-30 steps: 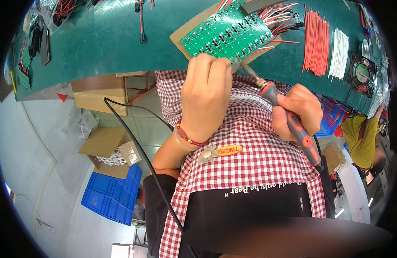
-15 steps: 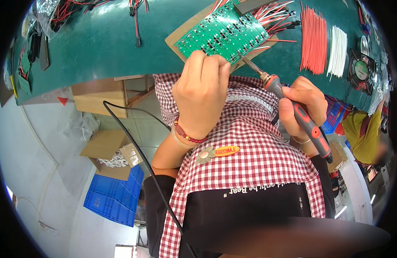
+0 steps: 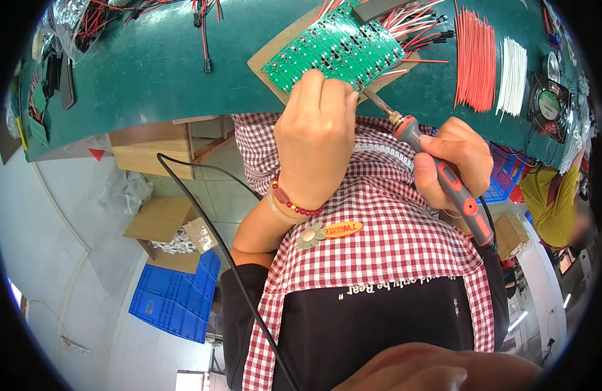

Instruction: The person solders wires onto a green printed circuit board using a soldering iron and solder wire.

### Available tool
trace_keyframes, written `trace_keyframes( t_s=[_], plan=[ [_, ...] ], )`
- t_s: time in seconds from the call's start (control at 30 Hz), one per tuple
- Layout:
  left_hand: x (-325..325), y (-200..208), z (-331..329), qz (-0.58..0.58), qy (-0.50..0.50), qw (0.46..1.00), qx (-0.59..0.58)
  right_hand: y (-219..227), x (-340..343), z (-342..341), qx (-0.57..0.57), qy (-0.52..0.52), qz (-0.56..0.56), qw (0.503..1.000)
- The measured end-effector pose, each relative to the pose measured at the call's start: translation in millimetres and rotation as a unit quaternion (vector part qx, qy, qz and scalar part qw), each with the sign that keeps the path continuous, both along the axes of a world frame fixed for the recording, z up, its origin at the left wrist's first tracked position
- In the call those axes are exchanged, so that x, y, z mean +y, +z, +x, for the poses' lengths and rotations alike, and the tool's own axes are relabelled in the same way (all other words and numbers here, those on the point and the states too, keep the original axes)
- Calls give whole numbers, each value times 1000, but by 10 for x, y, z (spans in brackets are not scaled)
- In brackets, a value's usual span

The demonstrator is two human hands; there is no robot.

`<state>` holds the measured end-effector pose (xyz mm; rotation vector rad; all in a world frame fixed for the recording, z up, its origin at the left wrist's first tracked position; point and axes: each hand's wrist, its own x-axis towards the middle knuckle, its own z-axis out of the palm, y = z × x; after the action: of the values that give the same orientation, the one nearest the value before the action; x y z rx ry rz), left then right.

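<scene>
A green circuit board panel [image 3: 340,45] lies tilted on a brown board [image 3: 262,63] near the table's front edge. My left hand [image 3: 317,133] is closed in a pinch at the panel's near edge; what its fingertips hold is hidden behind the knuckles. In my right hand [image 3: 456,159] is a grey and red soldering iron [image 3: 449,182], held like a pen. Its tip points up and left, reaching the panel's near edge close to my left fingertips. Red and white wires [image 3: 405,26] with black connectors spread from the panel's right side. A dark bar [image 3: 379,9] rests across its far edge.
Right of the panel lie bundles of red wires [image 3: 475,62] and white wires [image 3: 511,75], then a small black fan [image 3: 548,107]. More wires with connectors [image 3: 206,39] lie at the far left. A black cable [image 3: 210,228] runs beside my left arm. Below the table stand blue crates [image 3: 171,300].
My left hand has shifted slightly right along the panel's near edge. The soldering iron has moved a little left and up, its tip now closer to my left fingers.
</scene>
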<state>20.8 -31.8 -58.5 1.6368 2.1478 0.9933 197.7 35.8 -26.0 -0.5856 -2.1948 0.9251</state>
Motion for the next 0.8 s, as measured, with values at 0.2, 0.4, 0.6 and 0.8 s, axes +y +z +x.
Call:
trace_keyframes(
  t_s=[0.2,0.4,0.6,0.8],
  plan=[
    [-136,29,-133,-6,-13,999,-37,-7,25,122,51,-74,2,996],
    [-62,37,-106,39,-4,998,-51,-12,28,103,38,-72,-20,996],
    [12,-45,-69,40,-13,999,-22,-65,19,71,29,-65,-28,997],
    [29,-21,-55,21,-23,998,-52,-55,32,54,16,-59,-17,998]
  ],
)
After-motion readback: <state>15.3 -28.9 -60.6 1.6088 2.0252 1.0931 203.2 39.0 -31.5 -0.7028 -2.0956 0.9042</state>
